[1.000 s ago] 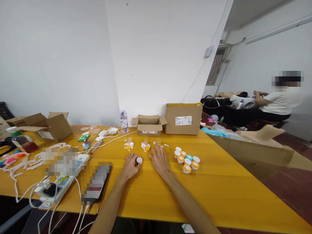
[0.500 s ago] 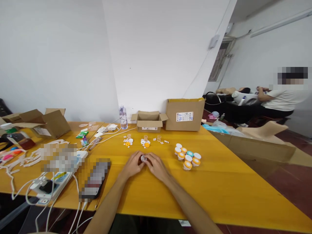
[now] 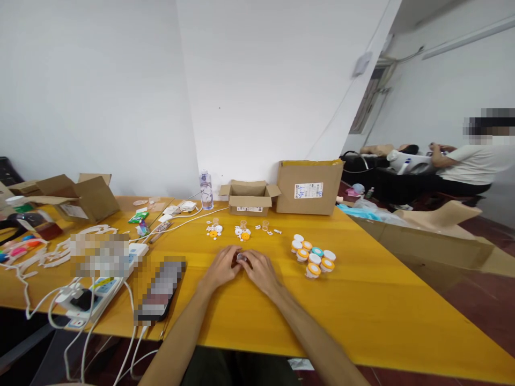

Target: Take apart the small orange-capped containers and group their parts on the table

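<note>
My left hand (image 3: 220,268) and my right hand (image 3: 260,272) meet over the table, fingers curled around a small clear plastic cup (image 3: 241,257). Both grip it from the sides, and fingers cover much of it. Beyond them stand more small clear cups, one at the middle (image 3: 243,224) and another to its right (image 3: 265,225). Around these lie white lids (image 3: 218,229), orange rings (image 3: 245,236) and small dotted white pieces like dice (image 3: 258,227). Right of my hands, several lidded clear jars (image 3: 314,269) with white, orange and teal tops form a cluster.
An open carton (image 3: 248,203), a larger box (image 3: 309,190) and a water bottle (image 3: 206,192) stand along the wall. To the left are a phone (image 3: 163,289), a power strip (image 3: 107,295) and tangled white cables. A seated person (image 3: 469,163) is at the far right.
The whole view has shifted slightly, so things sit a little further right in the picture. Both hands stay on the small cup, whose visible opening looks darker now.
</note>
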A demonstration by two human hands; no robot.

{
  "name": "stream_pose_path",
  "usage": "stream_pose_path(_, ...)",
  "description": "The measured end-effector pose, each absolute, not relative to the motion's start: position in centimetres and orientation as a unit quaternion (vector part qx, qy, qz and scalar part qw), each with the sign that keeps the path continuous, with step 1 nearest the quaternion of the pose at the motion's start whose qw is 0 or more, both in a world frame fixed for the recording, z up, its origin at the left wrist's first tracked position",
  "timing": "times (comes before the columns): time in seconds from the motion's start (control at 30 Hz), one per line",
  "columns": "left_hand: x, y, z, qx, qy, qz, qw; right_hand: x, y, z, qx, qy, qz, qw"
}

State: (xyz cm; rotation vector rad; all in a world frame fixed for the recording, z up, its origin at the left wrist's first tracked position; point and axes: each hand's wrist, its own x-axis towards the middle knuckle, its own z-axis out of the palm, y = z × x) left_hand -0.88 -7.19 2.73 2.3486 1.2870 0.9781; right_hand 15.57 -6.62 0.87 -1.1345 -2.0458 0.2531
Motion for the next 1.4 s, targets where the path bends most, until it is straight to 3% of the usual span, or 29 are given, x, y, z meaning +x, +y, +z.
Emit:
stream_pose_path(0.23, -0.8, -7.2, 3.0, 0.817, 0.456, 0.326, 0.133, 16.3, -6.9, 1.6, -0.441, -0.769, 0.062, 0.458)
stream_pose_path(0.5, -1.0, -6.8, 2.8, 0.81, 0.474, 0.331, 0.097, 17.5, -6.6, 1.4, -0.513, -0.79, 0.045, 0.333)
stream_pose_path(0.73, -1.1, -6.9, 3.0, 0.811, 0.476, 0.323, 0.106, 16.9, -6.5, 0.9, -0.492, -0.795, 0.06, 0.35)
stream_pose_path(1.17, -0.9, -7.7, 3.5, 0.823, 0.456, 0.298, 0.159, 16.0, -5.1, 0.3, -0.385, -0.779, 0.205, 0.451)
stream_pose_path(1.4, -0.9, -7.3, 3.2, 0.844, 0.43, 0.295, 0.125, 16.6, -5.7, 0.9, -0.393, -0.768, 0.25, 0.439)
